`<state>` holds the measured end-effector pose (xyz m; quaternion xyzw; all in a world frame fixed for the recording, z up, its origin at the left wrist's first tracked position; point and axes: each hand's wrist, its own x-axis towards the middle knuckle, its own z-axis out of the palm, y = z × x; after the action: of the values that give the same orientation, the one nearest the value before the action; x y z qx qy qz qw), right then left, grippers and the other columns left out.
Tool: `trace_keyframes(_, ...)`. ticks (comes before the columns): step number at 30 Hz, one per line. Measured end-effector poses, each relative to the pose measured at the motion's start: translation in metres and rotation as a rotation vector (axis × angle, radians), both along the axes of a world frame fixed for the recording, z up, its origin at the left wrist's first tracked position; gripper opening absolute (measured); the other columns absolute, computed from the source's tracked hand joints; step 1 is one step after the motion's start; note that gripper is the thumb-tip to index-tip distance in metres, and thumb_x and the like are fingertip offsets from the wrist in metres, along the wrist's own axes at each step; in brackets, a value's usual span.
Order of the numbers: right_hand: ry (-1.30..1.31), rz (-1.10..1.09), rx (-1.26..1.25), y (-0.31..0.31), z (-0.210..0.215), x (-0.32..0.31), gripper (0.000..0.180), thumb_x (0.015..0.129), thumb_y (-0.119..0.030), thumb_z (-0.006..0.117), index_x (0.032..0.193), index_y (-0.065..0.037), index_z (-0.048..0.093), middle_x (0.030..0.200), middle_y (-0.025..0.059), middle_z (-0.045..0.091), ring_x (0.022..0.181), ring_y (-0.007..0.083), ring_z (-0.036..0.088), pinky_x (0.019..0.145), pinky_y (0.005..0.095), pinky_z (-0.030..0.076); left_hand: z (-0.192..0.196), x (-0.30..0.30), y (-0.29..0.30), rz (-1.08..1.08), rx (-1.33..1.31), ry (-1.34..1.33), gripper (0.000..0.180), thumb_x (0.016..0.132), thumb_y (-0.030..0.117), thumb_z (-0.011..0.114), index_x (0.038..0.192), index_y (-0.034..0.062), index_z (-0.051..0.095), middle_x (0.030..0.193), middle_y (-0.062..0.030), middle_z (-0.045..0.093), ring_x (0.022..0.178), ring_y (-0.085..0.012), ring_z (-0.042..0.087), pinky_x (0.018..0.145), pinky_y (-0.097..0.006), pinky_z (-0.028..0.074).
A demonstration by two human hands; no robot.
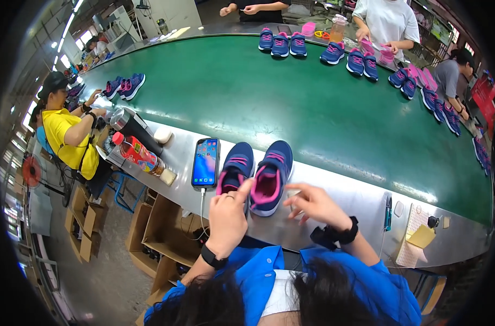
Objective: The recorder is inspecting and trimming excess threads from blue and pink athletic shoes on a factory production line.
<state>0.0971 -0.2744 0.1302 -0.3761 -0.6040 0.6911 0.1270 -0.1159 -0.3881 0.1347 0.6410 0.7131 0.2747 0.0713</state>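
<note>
Two navy sneakers with pink laces and linings stand side by side on the metal edge before me, toes pointing away. My left hand (229,217) is closed at the heel of the left sneaker (239,158), its index finger reaching toward the other shoe's collar. This hand covers that heel, and its remaining fingertips are partly hidden. Just right of the right sneaker (280,157), my right hand (317,205) is open, its fingers loosely bent and apart, with nothing in them. Dark bands circle both wrists.
A phone (206,163) on a white cable lies left of the sneakers. Further left stand a red-capped bottle (136,152) and a dark flask (133,124). Teal-handled snips (388,212) lie at right. More sneakers line the green belt (204,81); co-workers stand around it. Cardboard boxes (168,231) sit below.
</note>
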Motion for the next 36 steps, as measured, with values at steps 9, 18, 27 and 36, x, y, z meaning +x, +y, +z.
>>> trace_keyframes(9, -0.477, 0.017, 0.980, -0.022, -0.028, 0.029, 0.025, 0.077, -0.016, 0.070, 0.099, -0.009, 0.062, 0.117, 0.0135, 0.054, 0.110, 0.0347, 0.049, 0.094, 0.0415, 0.046, -0.005, 0.020, 0.000, -0.116, -0.141, 0.209, 0.052, 0.062, 0.041, 0.084, 0.098, 0.0071, 0.065, 0.102, -0.0240, 0.058, 0.114, -0.0392, 0.049, 0.102, -0.051, 0.028)
trace_keyframes(18, -0.577, -0.182, 0.815, -0.020, -0.037, 0.090, 0.039, 0.077, -0.022, 0.073, 0.109, -0.006, 0.058, 0.112, 0.0148, 0.053, 0.106, 0.0337, 0.051, 0.088, 0.0409, 0.049, 0.032, -0.067, 0.075, -0.110, 0.133, 0.196, 0.047, 0.061, 0.043, 0.082, 0.089, 0.0085, 0.067, 0.095, -0.0119, 0.065, 0.098, -0.0287, 0.059, 0.100, -0.046, 0.032)
trace_keyframes(27, -0.531, -0.104, 0.983, -0.026, -0.029, 0.073, 0.063, 0.072, -0.023, 0.080, 0.127, -0.011, 0.053, 0.119, 0.0167, 0.052, 0.108, 0.0372, 0.047, 0.094, 0.0435, 0.045, 0.092, -0.152, 0.196, 0.508, 0.428, 0.516, 0.051, 0.065, 0.036, 0.083, 0.108, 0.0208, 0.062, 0.122, -0.0140, 0.054, 0.126, -0.0308, 0.041, 0.106, -0.060, 0.019)
trace_keyframes(36, -0.775, -0.124, 0.869, -0.017, -0.005, 0.176, 0.061, 0.071, -0.010, 0.078, 0.128, -0.013, 0.055, 0.126, 0.0151, 0.051, 0.114, 0.0388, 0.045, 0.099, 0.0443, 0.043, -0.024, 0.067, 0.222, -0.475, -0.230, -1.206, 0.020, 0.091, 0.020, 0.068, 0.109, 0.0107, 0.065, 0.099, -0.0004, 0.063, 0.100, -0.0117, 0.058, 0.090, -0.030, 0.045)
